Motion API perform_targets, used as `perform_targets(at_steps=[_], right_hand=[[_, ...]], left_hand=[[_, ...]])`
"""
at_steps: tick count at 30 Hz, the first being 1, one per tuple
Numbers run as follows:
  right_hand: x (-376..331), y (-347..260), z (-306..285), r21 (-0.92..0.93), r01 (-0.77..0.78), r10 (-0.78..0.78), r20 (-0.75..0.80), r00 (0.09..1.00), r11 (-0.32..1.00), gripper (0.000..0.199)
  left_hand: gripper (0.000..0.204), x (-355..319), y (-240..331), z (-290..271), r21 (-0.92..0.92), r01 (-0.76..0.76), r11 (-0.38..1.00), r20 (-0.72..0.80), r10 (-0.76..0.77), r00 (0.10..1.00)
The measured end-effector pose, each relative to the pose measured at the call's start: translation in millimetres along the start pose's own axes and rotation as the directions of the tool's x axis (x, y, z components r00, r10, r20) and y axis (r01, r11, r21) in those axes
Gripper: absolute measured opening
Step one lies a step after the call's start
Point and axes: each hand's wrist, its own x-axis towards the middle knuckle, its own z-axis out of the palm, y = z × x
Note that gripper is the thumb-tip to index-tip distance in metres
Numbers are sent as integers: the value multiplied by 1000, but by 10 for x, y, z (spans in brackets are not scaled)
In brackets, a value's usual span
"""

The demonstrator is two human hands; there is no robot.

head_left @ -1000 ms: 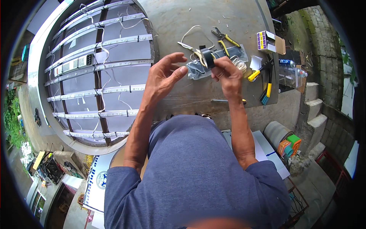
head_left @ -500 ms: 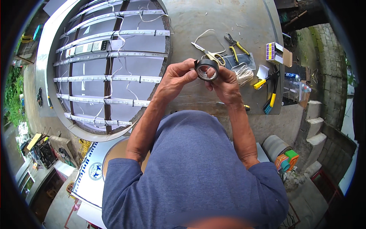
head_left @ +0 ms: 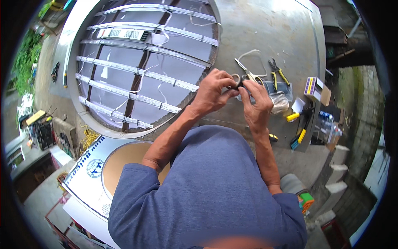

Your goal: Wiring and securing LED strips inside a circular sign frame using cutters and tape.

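My left hand and my right hand meet over the table's near edge, fingers closed on a roll of black tape. Only a dark part of the roll shows between the fingertips; the rest is hidden. Just beyond it lie scissors with cream handles and a loose white cable. To the left of my left hand is a large round metal frame, fitted with rows of white LED strips, dark crossbars and white wires.
Yellow-and-black pliers, a bundle of pale cord, a small open box and yellow-handled tools lie on the metal table at right. A power supply sits inside the frame. A printed white board is at lower left.
The tape roll has turned, and its open ring no longer faces up clearly. My hands have come closer together around it. The whole view has shifted and tilted.
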Motion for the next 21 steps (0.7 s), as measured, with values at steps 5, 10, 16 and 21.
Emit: perform_targets(at_steps=[5, 10, 16, 21], right_hand=[[-31, 44, 70, -73, 64, -65, -17, 998, 995, 14], [-30, 78, 17, 52, -127, 126, 24, 992, 991, 12], [23, 39, -117, 147, -237, 211, 175, 962, 960, 10], [24, 1, -166, 133, -208, 182, 184, 966, 969, 9]], left_hand=[[23, -81, -57, 0, -8, 98, 995, 66, -97, 993], [35, -161, -85, -114, -81, 21, 997, 82, -15, 997], [24, -262, -12, -167, -510, 233, 828, 279, -98, 955], [21, -339, 70, -91, -408, 195, 892, 160, -140, 977]])
